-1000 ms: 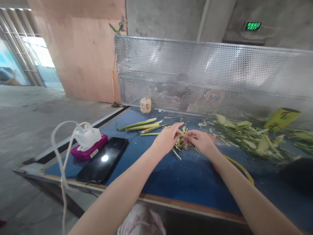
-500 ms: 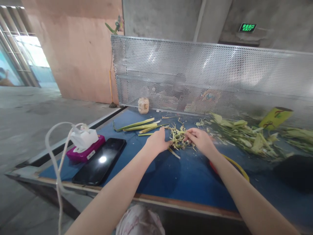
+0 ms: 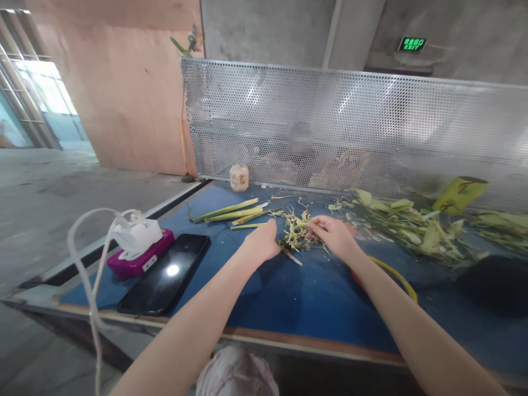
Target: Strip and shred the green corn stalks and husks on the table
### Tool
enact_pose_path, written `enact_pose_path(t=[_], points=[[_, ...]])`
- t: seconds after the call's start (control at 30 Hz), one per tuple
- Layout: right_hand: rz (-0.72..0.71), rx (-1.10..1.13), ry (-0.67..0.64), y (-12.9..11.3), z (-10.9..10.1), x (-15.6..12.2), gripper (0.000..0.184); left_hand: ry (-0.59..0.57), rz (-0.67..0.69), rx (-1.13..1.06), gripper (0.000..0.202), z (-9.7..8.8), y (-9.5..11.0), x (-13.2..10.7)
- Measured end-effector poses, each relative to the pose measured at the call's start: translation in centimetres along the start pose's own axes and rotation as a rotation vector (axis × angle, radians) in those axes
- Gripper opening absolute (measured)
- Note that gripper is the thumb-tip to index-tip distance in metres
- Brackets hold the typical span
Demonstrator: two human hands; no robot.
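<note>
Stalk (image 3: 304,224): pinched in right hand (image 3: 330,234), over scraps (image 3: 293,235) heaped on tabletop (image 3: 272,300). Left hand (image 3: 262,242): placed at the scraps' left edge; whether anything is gripped cannot be told.

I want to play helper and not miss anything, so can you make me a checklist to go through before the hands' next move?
1. Right hand pinching a pale green strip: ok.
2. Left hand gripping something: cannot tell, its fingertips are hidden.
3. Scrap pile within reach: ok, between the hands.
4. Phone apart from both hands: ok.
5. White cord kept on the table: not ok, it hangs over the edge.
</note>
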State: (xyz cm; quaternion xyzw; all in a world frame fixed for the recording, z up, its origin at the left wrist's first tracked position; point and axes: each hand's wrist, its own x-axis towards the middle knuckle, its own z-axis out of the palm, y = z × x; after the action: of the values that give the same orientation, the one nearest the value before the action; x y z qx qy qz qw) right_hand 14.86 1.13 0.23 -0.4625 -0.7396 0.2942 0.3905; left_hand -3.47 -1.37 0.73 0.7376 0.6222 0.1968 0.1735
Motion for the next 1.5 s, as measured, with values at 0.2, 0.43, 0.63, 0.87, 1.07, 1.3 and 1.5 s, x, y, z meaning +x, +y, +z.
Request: enact_pose_path(t=[0.2, 0.43, 0.63, 0.87, 1.07, 1.3, 1.5], points=[[0.039, 0.196, 0.04, 0.2, -0.1, 0.3, 0.032, 0.291, 0.054, 0.052, 0.057, -0.8, 0.8, 0.1], [-0.108, 0.186, 0.229, -0.8, -0.4, -0.2, 0.027, 0.458, 0.257, 0.046, 0.053, -0.8, 1.4, -0.2], [-0.246, 0.097, 0.317, -1.9, -1.1, -0.7, 0.023, 0.418, 0.408, -0.094, 0.051, -0.4, 1.2, 0.0], [-0.02, 0.259, 0.056, -1.0, 0.2, -0.2, 0.036, 0.478, 0.43, -0.073, 0.048, -0.1, 0.9, 0.2], [0.137, 0.343, 0.006, -0.7, 0.1, -0.5, 0.032, 0.469, 0.422, -0.053, 0.048, -0.1, 1.0, 0.4], [0.262, 0.707, -0.013, -0.9, 0.5, -0.4, 0.035, 0.411, 0.494, -0.087, 0.047, 0.4, 1.0, 0.4], [0.098, 0.534, 0.026, 0.0, 0.0, 0.1, 0.028, 0.469, 0.538, -0.064, 0.054, 0.2, 1.1, 0.4]])
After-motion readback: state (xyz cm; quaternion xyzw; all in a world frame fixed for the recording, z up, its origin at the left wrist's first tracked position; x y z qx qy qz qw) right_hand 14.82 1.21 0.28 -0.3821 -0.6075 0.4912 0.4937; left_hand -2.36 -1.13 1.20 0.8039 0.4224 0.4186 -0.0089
